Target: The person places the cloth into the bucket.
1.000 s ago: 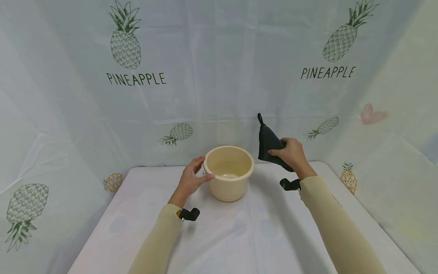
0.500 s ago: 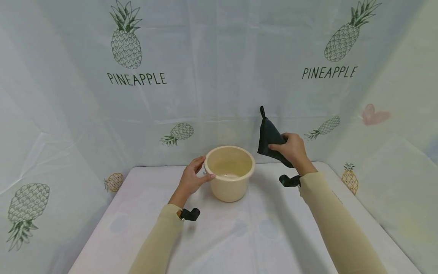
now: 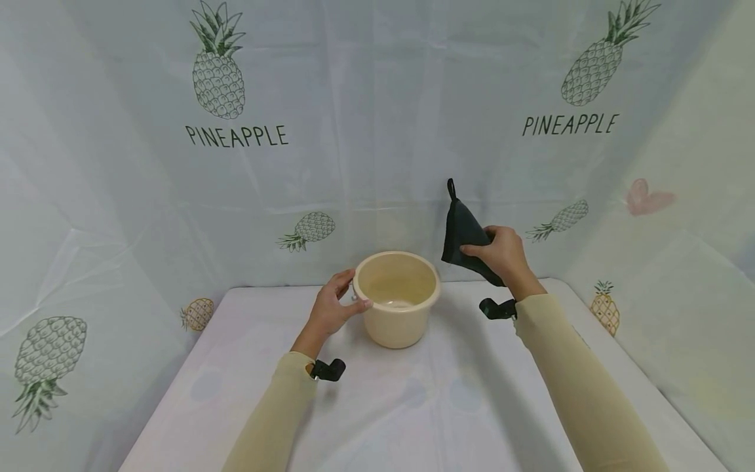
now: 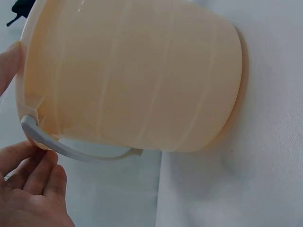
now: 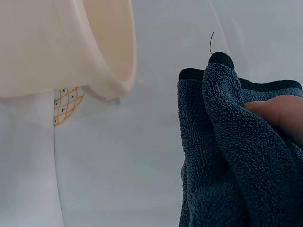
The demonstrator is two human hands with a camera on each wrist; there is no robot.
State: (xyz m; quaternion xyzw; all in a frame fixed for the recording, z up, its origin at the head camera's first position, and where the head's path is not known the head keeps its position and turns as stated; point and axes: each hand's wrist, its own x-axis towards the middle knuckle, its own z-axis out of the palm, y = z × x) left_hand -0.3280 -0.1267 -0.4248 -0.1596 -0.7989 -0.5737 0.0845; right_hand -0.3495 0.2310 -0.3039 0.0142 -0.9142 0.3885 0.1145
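Observation:
A cream plastic bucket (image 3: 396,321) stands upright near the back of the table, with its pale carry handle (image 4: 71,150) hanging down one side. My left hand (image 3: 330,308) holds the bucket's rim at the left, thumb on the near side and fingers round the far side by the handle's pivot. To the right, my right hand (image 3: 506,254) grips a folded dark blue terry towel (image 3: 464,236) between thumb and fingers. The towel hangs in the air beside the bucket, its black hanging loop pointing up. In the right wrist view, its dark-edged folds and a loose thread show.
The white table (image 3: 265,406) ends just behind the bucket. A pineapple-printed curtain (image 3: 377,131) rises at the back and both sides. A black wrist camera (image 3: 328,370) sits on the left wrist, another on the right.
My right hand has lifted the towel, mostly within the first half second, and then drifts slightly left. The left hand and bucket stay where they were.

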